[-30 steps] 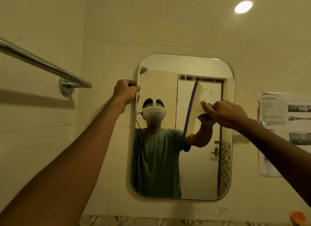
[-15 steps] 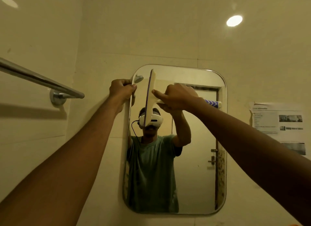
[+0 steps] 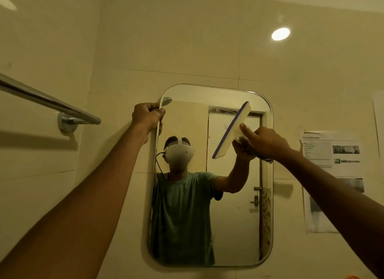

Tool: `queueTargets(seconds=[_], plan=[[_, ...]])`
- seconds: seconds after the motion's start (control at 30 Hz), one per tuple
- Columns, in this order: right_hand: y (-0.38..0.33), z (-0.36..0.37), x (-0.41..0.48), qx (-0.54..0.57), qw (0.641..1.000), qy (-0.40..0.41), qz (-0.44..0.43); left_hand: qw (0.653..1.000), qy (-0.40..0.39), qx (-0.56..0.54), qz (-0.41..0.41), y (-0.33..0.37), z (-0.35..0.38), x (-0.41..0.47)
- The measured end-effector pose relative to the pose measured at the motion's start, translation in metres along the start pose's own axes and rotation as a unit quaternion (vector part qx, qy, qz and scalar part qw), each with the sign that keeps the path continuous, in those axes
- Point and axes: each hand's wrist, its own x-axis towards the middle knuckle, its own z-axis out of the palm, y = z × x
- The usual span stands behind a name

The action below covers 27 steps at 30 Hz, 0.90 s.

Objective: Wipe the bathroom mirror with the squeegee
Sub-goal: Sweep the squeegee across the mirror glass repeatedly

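A rounded rectangular mirror (image 3: 234, 216) hangs on the tiled wall ahead. My left hand (image 3: 146, 117) grips the mirror's upper left edge, fingers curled round the rim. My right hand (image 3: 264, 142) holds the squeegee (image 3: 231, 131), a pale head with a blue rubber blade, index finger stretched along its back. The blade lies tilted against the glass in the upper right part of the mirror. The handle is mostly hidden by my hand. The glass reflects a person in a green shirt wearing a headset.
A chrome towel bar (image 3: 47, 101) juts from the left wall at mirror-top height. Printed paper sheets (image 3: 332, 175) are stuck on the wall right of the mirror. A round ceiling light (image 3: 280, 34) glows at upper right.
My right hand swept the squeegee left to the mirror's upper left edge, then back to the upper right, blade now tilted. My left hand kept its grip on the rim.
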Motion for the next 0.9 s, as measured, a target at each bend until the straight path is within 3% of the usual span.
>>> queueTargets(seconds=[0.1, 0.2, 0.3, 0.43, 0.67, 0.9], plan=[[-0.015, -0.01, 0.005, 0.032, 0.997, 0.063, 0.018, 1.0, 0.0, -0.006, -0.003, -0.005, -0.001, -0.003], [-0.032, -0.027, 0.02, 0.155, 0.978, 0.126, 0.059, 1.0, 0.001, 0.001, 0.002, -0.01, -0.003, -0.004], [-0.043, -0.024, 0.025, 0.213, 0.965, 0.119, 0.091, 1.0, 0.006, 0.005, 0.0, -0.015, -0.003, -0.004], [-0.038, 0.006, -0.017, 0.338, 0.921, 0.105, 0.161, 0.999, 0.037, 0.007, 0.004, -0.017, 0.002, -0.006], [-0.034, 0.046, -0.08, 0.401, 0.862, 0.114, 0.289, 0.999, 0.053, 0.003, 0.004, -0.015, 0.005, -0.013], [-0.06, -0.007, 0.004, 0.346, 0.896, 0.176, 0.217, 0.998, 0.053, 0.009, 0.013, -0.034, 0.0, -0.024]])
